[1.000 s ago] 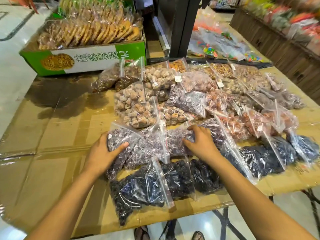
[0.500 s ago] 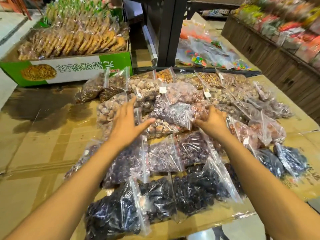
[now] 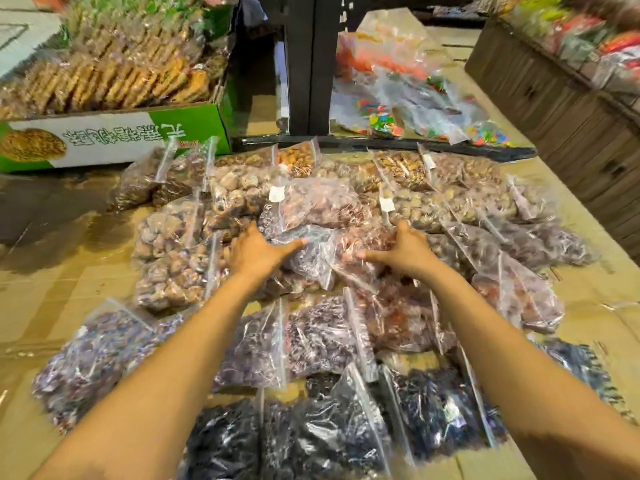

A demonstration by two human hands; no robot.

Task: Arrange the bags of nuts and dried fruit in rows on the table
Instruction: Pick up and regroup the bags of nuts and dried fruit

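Our 2 hands reach into the middle rows of clear bags laid out on the desk

Our left hand lies spread and flat on a bag of purple fruit, while our right hand, fingers also open, presses a bag of reddish fruit just beside it, likely to square both into line; the nearer rows hold darker fruit, the far ones paler nuts, so like seems to sit with like

Motion blur smears the whole view. The green box and its biscuits are cut off at the left edge. The darkest bags run off the bottom edge. Both forearms hide bags beneath them. The white labels are unreadable.
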